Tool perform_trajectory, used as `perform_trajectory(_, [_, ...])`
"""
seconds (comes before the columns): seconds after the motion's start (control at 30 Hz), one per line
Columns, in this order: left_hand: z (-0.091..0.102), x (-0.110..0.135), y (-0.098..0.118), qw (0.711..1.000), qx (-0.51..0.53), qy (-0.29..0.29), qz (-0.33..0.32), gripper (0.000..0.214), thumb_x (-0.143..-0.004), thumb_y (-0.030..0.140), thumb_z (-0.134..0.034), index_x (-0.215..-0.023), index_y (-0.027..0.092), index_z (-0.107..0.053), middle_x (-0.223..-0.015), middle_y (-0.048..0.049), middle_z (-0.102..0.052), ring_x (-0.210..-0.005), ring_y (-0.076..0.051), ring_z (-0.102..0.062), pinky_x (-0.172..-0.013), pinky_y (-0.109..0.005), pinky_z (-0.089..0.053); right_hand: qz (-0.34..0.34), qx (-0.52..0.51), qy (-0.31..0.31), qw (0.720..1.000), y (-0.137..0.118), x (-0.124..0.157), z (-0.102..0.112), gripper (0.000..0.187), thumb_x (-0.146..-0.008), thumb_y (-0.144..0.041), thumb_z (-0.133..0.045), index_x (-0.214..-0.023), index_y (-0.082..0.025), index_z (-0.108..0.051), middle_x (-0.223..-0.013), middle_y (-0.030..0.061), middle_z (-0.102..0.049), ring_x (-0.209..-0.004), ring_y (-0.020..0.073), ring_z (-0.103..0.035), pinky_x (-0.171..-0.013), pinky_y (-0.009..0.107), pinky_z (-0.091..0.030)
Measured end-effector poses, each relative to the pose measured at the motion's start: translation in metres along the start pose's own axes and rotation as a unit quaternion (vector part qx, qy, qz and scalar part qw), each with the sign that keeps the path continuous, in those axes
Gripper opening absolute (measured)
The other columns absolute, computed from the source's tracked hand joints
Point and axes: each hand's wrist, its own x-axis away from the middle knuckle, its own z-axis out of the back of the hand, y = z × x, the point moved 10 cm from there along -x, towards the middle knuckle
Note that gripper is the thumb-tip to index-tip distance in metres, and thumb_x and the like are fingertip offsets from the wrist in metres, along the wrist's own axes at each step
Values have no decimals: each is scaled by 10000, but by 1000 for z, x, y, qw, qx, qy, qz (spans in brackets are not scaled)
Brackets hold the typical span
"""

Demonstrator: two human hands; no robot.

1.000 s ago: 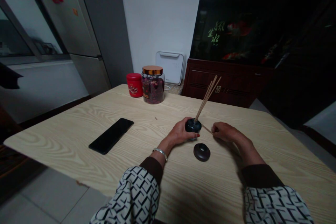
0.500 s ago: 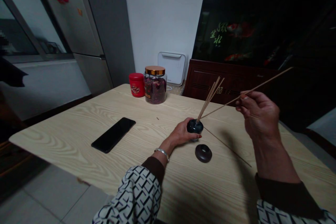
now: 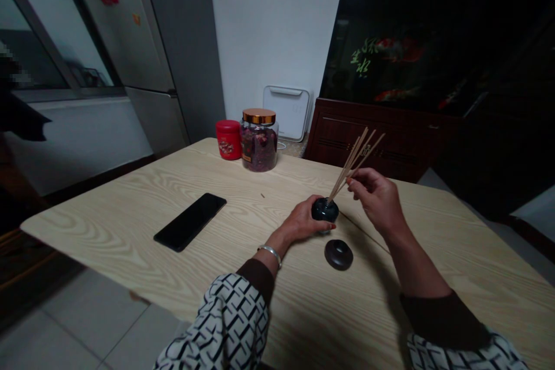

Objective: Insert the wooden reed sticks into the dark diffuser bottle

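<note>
On the pale woodgrain table (image 3: 108, 225), the left hand (image 3: 299, 222) clamps around a dark round holder (image 3: 324, 210) of tilted thin wooden sticks (image 3: 353, 162), the raised right hand (image 3: 377, 196) pinches at those sticks, and a dark round disc (image 3: 339, 255) lies just nearer.

The head-worn camera looks from just behind the near edge of the pale wood-grain table (image 3: 113, 228), facing forward and down across it. It sits close above the left hand (image 3: 299, 222) and right hand (image 3: 377, 199), with the white wall (image 3: 273, 29) beyond the table's far side in frame.
</note>
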Motion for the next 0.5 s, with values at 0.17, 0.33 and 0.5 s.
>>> perform_trajectory(0.17, [2, -1, -3, 1000, -5, 9, 5, 717, -616, 348, -882, -1246, 172, -589, -1084, -94, -665, -1008, -245, -622, -929, -411, -507, -41, 69, -106, 991, 24, -1, -10, 278, -840, -459, -635, -899, -188, -633, -771, 31, -652, -666, 169, -607, -546, 272, -463])
perform_trajectory(0.33, [0, -1, -5, 1000, 1, -2, 4, 744, -614, 373, -889, -1259, 167, -581, -1086, -102, -667, -1008, -246, -631, -942, -423, -511, -57, 342, -259, 901, 66, 6, 5, 139, -820, -324, -609, -798, -199, -664, -799, 62, -696, -726, 196, -628, -626, 295, -437])
perform_trajectory(0.5, [2, -1, -6, 1000, -12, 6, 7, 737, -613, 373, -891, -1254, 173, -586, -1090, -104, -666, -1020, -257, -630, -948, -428, -513, -143, 524, -345, 766, 121, 30, 9, 144, -714, -243, -659, -824, -201, -742, -953, 143, -747, -843, 288, -684, -640, 331, -418])
